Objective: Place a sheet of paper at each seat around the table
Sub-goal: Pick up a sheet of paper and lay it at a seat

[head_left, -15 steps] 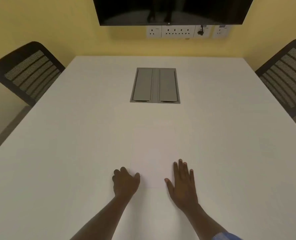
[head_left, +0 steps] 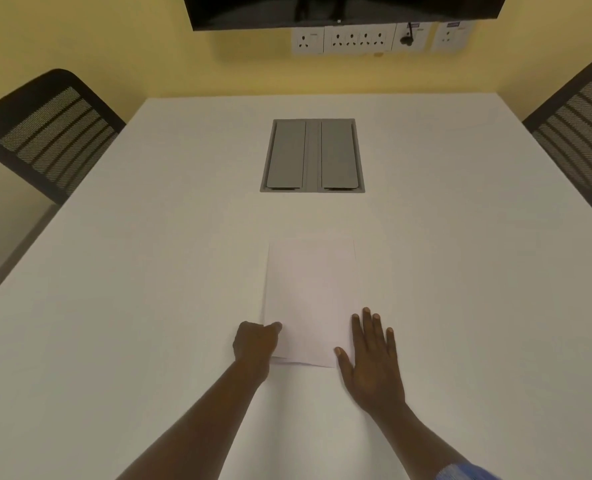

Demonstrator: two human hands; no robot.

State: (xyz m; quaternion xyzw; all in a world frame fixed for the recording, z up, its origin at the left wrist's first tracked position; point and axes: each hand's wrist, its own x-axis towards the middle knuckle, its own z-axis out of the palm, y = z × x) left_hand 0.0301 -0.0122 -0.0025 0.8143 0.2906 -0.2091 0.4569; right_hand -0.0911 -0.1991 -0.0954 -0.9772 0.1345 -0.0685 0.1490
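A small stack of white paper (head_left: 310,296) lies flat on the white table (head_left: 460,271), straight in front of me. My left hand (head_left: 256,344) sits at the stack's near left corner, fingers curled, thumb on top of the top sheet, pinching its edge. A second sheet's edge peeks out below at the near edge. My right hand (head_left: 370,355) lies flat and open on the table, its thumb touching the stack's near right corner.
A grey cable hatch (head_left: 312,155) is set into the table's middle. Black mesh chairs stand at the far left (head_left: 48,133) and far right (head_left: 578,129). A dark screen (head_left: 343,8) and wall sockets (head_left: 356,39) are on the yellow wall beyond.
My left hand has closed into a pinch on the paper's near left corner. The right hand has barely shifted.
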